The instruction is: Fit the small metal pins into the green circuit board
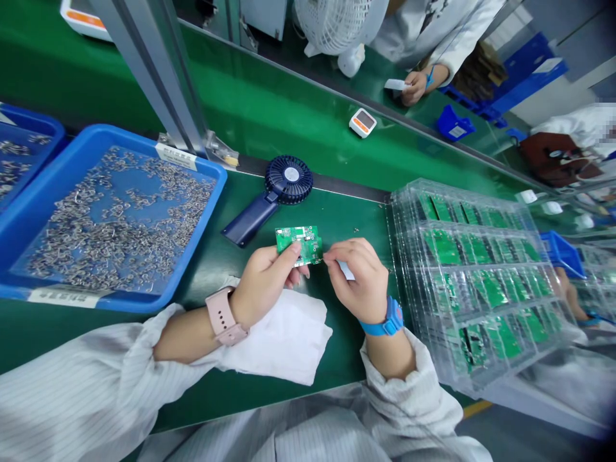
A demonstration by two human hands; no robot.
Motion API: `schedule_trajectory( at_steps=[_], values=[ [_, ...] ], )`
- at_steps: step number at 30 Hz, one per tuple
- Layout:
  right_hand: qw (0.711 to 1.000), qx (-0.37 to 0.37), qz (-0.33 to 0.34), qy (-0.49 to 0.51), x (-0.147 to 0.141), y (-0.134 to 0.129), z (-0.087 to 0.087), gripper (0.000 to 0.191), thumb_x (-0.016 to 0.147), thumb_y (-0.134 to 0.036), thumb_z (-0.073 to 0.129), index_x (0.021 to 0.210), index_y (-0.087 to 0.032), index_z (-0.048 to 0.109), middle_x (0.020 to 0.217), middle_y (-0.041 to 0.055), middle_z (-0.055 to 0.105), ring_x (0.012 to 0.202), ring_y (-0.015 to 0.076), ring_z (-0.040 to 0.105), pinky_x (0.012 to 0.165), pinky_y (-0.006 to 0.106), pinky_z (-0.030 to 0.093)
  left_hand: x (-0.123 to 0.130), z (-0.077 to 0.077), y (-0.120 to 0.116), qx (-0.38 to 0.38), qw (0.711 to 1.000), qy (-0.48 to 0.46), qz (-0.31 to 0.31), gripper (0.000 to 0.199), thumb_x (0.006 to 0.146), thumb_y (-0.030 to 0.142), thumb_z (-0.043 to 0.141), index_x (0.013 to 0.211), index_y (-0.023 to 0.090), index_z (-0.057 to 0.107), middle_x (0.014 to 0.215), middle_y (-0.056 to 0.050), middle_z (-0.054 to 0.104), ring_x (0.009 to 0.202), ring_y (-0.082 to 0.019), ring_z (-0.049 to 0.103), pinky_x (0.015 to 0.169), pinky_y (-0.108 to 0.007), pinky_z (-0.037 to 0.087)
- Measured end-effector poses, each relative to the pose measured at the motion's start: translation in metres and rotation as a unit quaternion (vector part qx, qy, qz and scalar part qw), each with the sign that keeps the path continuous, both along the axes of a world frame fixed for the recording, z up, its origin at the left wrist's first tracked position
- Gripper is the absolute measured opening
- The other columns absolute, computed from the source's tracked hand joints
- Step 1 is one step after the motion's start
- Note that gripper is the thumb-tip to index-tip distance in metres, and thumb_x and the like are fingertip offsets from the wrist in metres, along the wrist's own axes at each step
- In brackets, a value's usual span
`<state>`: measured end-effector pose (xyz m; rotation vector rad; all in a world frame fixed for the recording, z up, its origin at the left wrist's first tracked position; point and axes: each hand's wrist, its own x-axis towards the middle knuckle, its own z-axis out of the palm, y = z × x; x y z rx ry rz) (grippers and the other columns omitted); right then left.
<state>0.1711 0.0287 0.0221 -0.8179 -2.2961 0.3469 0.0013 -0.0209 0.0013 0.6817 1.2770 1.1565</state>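
A: Nearest item?

B: White cloth [289,340], one, rumpled, flat on the green worktop [346,369], lying under the left forearm.

A: Hands?

B: Left hand [262,282], pink strap [222,314] at the wrist: grip closed on the circuit board [308,239], thumb across its face. Right hand [360,279], blue wristband [387,321]: thumb and forefinger pinched together at the board's right edge. Whether a small part sits between them, I cannot tell.

A: Board's position and hazards?

B: Held above the worktop, just beyond the cloth. In my judgement, uneven pressure from the pinch could twist it in the left grip, and the thumb, pressing on the face, could mark or bend components.

A: To either side?

B: Left, blue tray [129,304], with metal clips [120,250], loose and heaped; a knock to its rim could scatter them. Right, clear tray stack [418,292] bearing green boards [491,289]; a careless right elbow could jar it.

A: Beyond the hands?

B: Handheld fan [289,183], navy, lying near the blue tray. Small loose bits [356,230], likely to be swept off or lost if a sleeve drags.

A: Farthest?

B: Timer [362,122], white and orange; then white fan [332,25] and a co-worker's hand [412,90] with a pale item, too indistinct to name.
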Motion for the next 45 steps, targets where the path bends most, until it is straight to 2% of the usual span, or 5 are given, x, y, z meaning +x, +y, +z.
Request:
schedule_trajectory(
  at_steps=[16,25,30,39,45],
  values=[
    [1.0,-0.001,0.016,0.007,-0.002,0.001,-0.015,0.022,0.088,-0.005,0.053,0.096,-0.023,0.061,0.091,0.0047,0.069,0.087,0.0186,0.063,0.078,0.039,0.053,0.0,0.002,0.003,-0.014,1.0,-0.006,0.016,0.043,0.086,0.047,0.055,0.061,0.012,0.066,0.05,-0.002,0.058,0.047,-0.01,0.051,0.047,-0.021,0.041],
    [0.997,0.036,0.06,0.02,0.0,0.003,-0.007,0.019,0.092,-0.009,0.049,0.101,-0.02,0.06,0.09,0.005,0.07,0.088,0.0157,0.063,0.08,0.034,0.052,-0.002,-0.012,-0.001,0.004,1.0,-0.006,0.015,0.046,0.082,0.054,0.059,0.064,0.013,0.066,0.054,-0.003,0.062,0.048,-0.011,0.052,0.047,-0.022,0.041],
    [0.992,0.08,0.042,-0.087,-0.001,0.003,-0.001,0.016,0.095,-0.024,0.048,0.091,-0.019,0.063,0.084,0.0033,0.068,0.079,0.0153,0.059,0.076,0.031,0.05,-0.005,-0.017,0.001,0.008,1.0,0.007,-0.012,0.046,0.077,0.058,0.064,0.065,0.013,0.066,0.054,-0.003,0.061,0.05,-0.013,0.051,0.048,-0.024,0.042],
    [0.977,0.067,-0.063,-0.191,0.039,-0.064,0.061,0.016,0.092,-0.015,0.046,0.09,-0.022,0.061,0.08,0.0044,0.062,0.075,0.0206,0.055,0.067,0.037,0.045,-0.012,-0.02,-0.005,0.122,0.984,0.076,-0.109,0.072,0.086,0.073,0.03,0.072,0.015,0.07,0.057,-0.005,0.061,0.056,-0.019,0.052,0.054,-0.031,0.042],
    [0.927,0.025,-0.314,-0.202,0.134,-0.081,0.106,0.016,0.094,-0.02,0.046,0.087,-0.02,0.06,0.079,0.0063,0.061,0.08,0.0208,0.053,0.073,0.035,0.043,-0.009,-0.009,-0.002,0.123,0.976,0.113,-0.136,0.07,0.088,0.068,0.03,0.077,0.014,0.075,0.058,-0.006,0.062,0.059,-0.019,0.054,0.058,-0.031,0.042]
  ],
)
